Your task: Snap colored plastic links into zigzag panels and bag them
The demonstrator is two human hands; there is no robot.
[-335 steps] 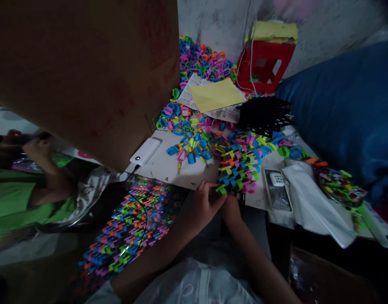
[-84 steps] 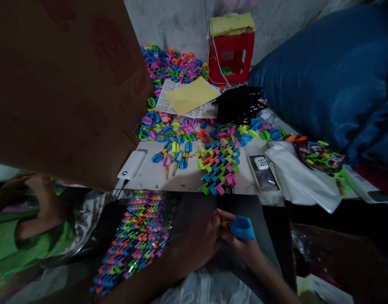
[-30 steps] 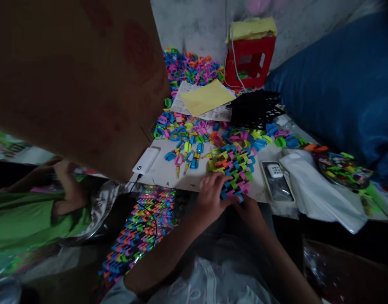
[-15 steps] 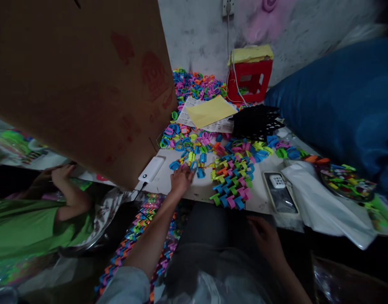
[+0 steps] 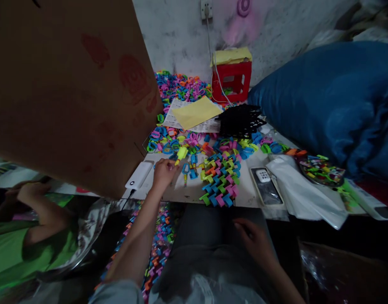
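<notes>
My left hand (image 5: 164, 171) is over the table with thumb and fingertips pinched on a small yellow plastic toy piece (image 5: 181, 154). Just right of it lie blue plastic pieces (image 5: 193, 164) with yellow and red ends. Beside those stands a neat stack of interlocked plastic pieces (image 5: 221, 179) in blue, pink, green, yellow and orange. My right hand (image 5: 252, 236) rests on my lap below the table edge, loosely bent, thumb apart from the fingers, with nothing visible in it.
A big cardboard box (image 5: 70, 93) blocks the left side, with a white power bank (image 5: 139, 175) by it. Behind are a colourful heap (image 5: 181, 86), yellow paper (image 5: 196, 113), black netting (image 5: 241, 121) and a red stool (image 5: 231, 80). A phone (image 5: 266, 188) lies right. A co-worker's arm (image 5: 38, 202) shows at left.
My left hand has drawn back to the left and now has the yellow piece in its pinch. The view has turned right. My right hand stays on my lap.
</notes>
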